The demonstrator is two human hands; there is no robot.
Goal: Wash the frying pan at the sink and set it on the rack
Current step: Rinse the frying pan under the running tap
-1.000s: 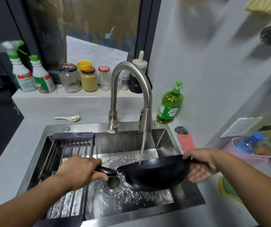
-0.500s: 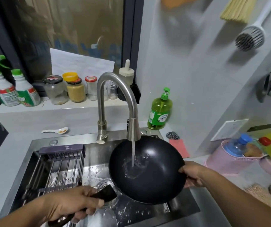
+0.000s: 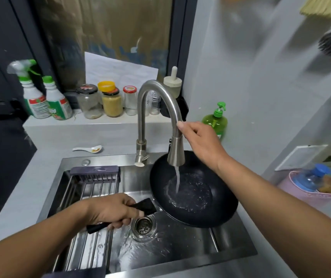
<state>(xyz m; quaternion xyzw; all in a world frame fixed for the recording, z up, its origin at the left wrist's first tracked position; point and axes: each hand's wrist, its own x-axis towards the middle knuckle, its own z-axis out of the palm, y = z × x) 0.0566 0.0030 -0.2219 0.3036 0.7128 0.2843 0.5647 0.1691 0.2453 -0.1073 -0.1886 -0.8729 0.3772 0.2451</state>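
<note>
The black frying pan (image 3: 202, 205) is tilted over the right half of the steel sink (image 3: 234, 251), its inside facing me. My left hand (image 3: 114, 211) grips its black handle near the drain. Water from the steel faucet (image 3: 156, 109) falls into the pan. My right hand (image 3: 200, 141) is raised to the faucet's spout, fingers curled against it just above the spray head. The wire rack (image 3: 92, 189) lies across the sink's left half, with nothing on it.
A green dish soap bottle (image 3: 215, 121) stands behind my right hand. Jars (image 3: 111, 103) and spray bottles (image 3: 40, 99) line the back ledge, and a white spoon (image 3: 88, 149) lies on the counter. A pink basket (image 3: 310, 189) with a bottle sits at the right.
The pan went from level to tilted toward me under the water. My right hand let go of the pan's rim and rose to the faucet spout. My left hand kept the handle.
</note>
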